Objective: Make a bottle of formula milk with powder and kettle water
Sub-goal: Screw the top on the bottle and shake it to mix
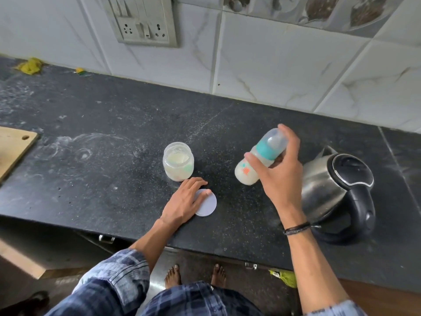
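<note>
While my right hand (280, 176) curls its fingers round the baby bottle (247, 172) and holds it tipped between jar and kettle (337, 192), my left hand (186, 199) lies flat, fingers loose, on the round white lid (208, 206). The open powder jar (178, 161) stands just behind that lid on the dark counter (91, 156).

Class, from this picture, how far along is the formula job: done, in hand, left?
Done: the bottle holds milky liquid, collar and cap on. In hand: the right hand grips it tilted, perhaps mixing; the left hand touches the lid. Left: closing the open powder jar.
</note>
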A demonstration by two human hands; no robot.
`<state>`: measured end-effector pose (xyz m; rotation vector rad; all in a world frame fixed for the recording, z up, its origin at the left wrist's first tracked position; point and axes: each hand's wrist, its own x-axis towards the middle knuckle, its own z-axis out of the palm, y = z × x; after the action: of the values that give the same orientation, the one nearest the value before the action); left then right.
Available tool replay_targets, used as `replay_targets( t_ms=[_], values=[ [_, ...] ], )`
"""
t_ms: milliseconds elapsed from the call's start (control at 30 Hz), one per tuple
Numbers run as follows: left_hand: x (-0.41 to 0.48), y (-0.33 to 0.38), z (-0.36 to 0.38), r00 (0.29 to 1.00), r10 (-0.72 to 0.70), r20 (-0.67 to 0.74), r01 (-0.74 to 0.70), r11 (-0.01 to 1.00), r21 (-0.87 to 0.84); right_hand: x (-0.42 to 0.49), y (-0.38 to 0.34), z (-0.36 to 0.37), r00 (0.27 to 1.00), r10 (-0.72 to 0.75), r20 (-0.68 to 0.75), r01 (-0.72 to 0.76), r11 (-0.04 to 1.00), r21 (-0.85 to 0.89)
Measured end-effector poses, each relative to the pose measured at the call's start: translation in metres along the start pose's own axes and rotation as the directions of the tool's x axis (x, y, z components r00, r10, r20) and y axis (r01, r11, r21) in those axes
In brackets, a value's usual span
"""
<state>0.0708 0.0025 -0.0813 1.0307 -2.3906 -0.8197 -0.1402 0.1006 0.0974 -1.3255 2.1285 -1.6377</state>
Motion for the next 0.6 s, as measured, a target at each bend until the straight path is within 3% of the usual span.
replay_targets(
  t_ms=[133, 200, 267, 300, 400, 467, 600],
  values=[
    [0.0012, 0.0002, -0.001, 1.0, 0.0, -0.003, 0.0, 1.0, 0.011, 0.0008, -0.0063, -0.0031, 0.955, -0.094, -0.282, 0.166, 0.956, 0.24],
    [0.0004, -0.0003, 0.0004, 1.0, -0.005, -0.007, 0.005, 1.0, 0.008, 0.0062, -0.0013, -0.0024, 0.969, -0.11, -0.22, 0.144, 0.979, 0.143],
    [-0.0005, 0.0006, 0.0002, 1.0, -0.016, -0.006, 0.016, 1.0, 0.0, 0.0094, 0.0007, -0.0028, 1.0, -0.025, 0.009, 0.025, 1.0, -0.019],
    [-0.0002, 0.0008, -0.0002, 1.0, -0.017, -0.003, 0.017, 1.0, -0.008, 0.0082, 0.0022, -0.0039, 0.999, 0.007, 0.052, -0.004, 0.999, -0.046],
    [0.0007, 0.0026, -0.0007, 1.0, -0.014, -0.001, 0.014, 1.0, -0.001, 0.0028, -0.0033, -0.0044, 0.985, -0.051, -0.164, 0.083, 0.977, 0.197],
    [0.0011, 0.0022, -0.0012, 1.0, -0.02, -0.002, 0.02, 1.0, 0.001, 0.0022, -0.0037, -0.0009, 0.968, -0.073, -0.242, 0.133, 0.961, 0.242],
    [-0.0007, 0.0029, -0.0021, 1.0, -0.016, 0.0, 0.016, 1.0, -0.007, 0.0035, 0.0021, 0.0022, 0.999, 0.022, 0.032, -0.022, 1.0, -0.002]
  ],
)
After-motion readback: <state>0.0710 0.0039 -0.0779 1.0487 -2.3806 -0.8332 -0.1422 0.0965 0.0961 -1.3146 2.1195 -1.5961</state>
